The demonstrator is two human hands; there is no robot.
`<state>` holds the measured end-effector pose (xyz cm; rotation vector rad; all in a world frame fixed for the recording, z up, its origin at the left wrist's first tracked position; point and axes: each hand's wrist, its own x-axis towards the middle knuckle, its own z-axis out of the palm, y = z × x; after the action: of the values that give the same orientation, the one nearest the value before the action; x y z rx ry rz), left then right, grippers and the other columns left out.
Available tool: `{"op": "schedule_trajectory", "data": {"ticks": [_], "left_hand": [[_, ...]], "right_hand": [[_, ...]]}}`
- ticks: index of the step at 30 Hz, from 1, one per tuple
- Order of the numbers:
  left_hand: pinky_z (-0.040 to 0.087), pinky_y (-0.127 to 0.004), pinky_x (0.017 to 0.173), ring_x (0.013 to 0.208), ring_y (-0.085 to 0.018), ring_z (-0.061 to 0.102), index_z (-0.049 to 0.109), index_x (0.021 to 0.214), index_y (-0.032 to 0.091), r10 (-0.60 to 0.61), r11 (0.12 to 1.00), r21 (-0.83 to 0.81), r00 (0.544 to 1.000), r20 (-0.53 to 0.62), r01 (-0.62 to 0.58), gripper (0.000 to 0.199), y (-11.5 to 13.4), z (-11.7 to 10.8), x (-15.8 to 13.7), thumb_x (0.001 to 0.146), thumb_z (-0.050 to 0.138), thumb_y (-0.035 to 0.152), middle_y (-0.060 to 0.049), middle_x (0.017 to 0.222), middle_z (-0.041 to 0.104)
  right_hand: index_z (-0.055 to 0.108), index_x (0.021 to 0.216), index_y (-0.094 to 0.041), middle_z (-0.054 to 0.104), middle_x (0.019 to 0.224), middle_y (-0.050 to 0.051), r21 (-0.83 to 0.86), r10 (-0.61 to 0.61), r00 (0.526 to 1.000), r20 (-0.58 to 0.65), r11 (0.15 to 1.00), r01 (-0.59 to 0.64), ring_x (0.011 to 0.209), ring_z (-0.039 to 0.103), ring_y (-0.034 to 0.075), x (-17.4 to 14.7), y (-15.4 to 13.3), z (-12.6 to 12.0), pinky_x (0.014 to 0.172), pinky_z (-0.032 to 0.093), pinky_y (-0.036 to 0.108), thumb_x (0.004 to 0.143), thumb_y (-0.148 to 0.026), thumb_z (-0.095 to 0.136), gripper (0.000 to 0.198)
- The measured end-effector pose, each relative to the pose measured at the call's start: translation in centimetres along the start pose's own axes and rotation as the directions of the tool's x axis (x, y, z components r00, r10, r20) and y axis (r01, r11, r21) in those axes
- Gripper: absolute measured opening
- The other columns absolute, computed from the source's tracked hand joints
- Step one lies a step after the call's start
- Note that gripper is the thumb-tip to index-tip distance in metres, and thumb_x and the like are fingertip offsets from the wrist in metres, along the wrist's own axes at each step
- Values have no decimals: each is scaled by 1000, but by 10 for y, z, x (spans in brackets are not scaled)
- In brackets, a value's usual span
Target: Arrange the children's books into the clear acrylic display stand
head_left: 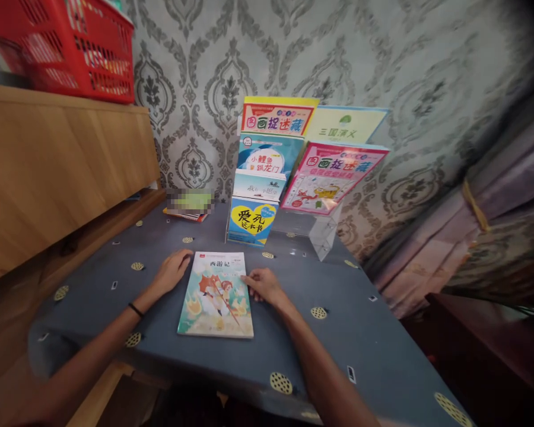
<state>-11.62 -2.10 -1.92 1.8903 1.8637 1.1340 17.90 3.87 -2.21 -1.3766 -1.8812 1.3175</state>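
Observation:
A paperback book [218,302] with a picture cover of a figure in orange and several Chinese characters at its top lies flat on the table. My left hand [173,271] rests on the cloth along its upper left edge, fingers stretched out toward the corner. On the other side, my right hand [264,286] has its fingers curled, with the thumb and forefinger pinching the book's right edge. Behind the book stands a clear display rack [324,237] holding several books, among them a blue one with a yellow heart [253,220] and a pink one [333,178].
A dark blue cloth with yellow dotted patches covers the table [338,350]. At the back left lies a small stack of books [187,214], partly blurred. A wooden cabinet [66,172] carries a red basket [84,53]. To the right hangs a curtain [445,237].

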Motion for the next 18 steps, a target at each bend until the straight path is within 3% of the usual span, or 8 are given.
{"op": "schedule_trajectory", "data": {"ticks": [3, 5, 8, 9, 12, 18], "left_hand": [[47, -39, 101, 111, -25, 63, 65, 108, 22, 90, 996, 13, 994, 57, -91, 29, -4, 7, 2, 91, 44, 33, -9, 115, 71], [47, -40, 101, 112, -26, 62, 64, 114, 20, 143, 989, 30, 986, 86, -146, 33, -8, 10, 3, 93, 42, 33, -11, 117, 70], [46, -42, 103, 116, -26, 61, 63, 119, 19, 158, 985, 48, 983, 92, -163, 36, -14, 14, 3, 95, 40, 31, -12, 122, 69], [46, -42, 104, 117, -26, 61, 63, 121, 19, 158, 986, 47, 983, 92, -163, 36, -17, 14, 4, 95, 40, 31, -12, 123, 69], [45, -43, 105, 117, -27, 62, 59, 128, 18, 156, 987, 10, 984, 89, -158, 41, -23, 14, 7, 95, 39, 29, -12, 124, 70], [45, -42, 104, 114, -26, 65, 55, 133, 15, 90, 989, -123, 994, 55, -82, 46, -34, 13, 16, 91, 38, 24, -11, 117, 75]], "right_hand": [[59, 69, -22, 65, 62, 3, -225, -84, 981, -177, 973, 43, 63, 64, 18, -7, -6, 0, 57, 43, 25, 87, -38, 64, 25], [67, 85, -22, 71, 81, 8, -428, -272, 930, -246, 892, 147, 82, 68, 24, -10, -10, 6, 71, 49, 32, 92, -36, 56, 19], [65, 122, -20, 67, 124, 16, -576, -528, 842, -113, 725, 377, 119, 59, 31, -8, -8, 19, 100, 46, 45, 96, -39, 49, 35], [60, 131, -18, 61, 137, 17, -576, -547, 835, -60, 702, 419, 130, 52, 32, -5, -5, 23, 107, 41, 49, 97, -41, 49, 43], [49, 144, -12, 44, 154, 20, -581, -472, 881, 24, 711, 397, 146, 35, 33, 4, 9, 30, 116, 31, 54, 97, -46, 48, 58], [51, 143, -13, 48, 151, 19, -666, -448, 891, 72, 644, 378, 142, 42, 33, 9, 9, 25, 116, 32, 55, 99, -44, 47, 54]]}}
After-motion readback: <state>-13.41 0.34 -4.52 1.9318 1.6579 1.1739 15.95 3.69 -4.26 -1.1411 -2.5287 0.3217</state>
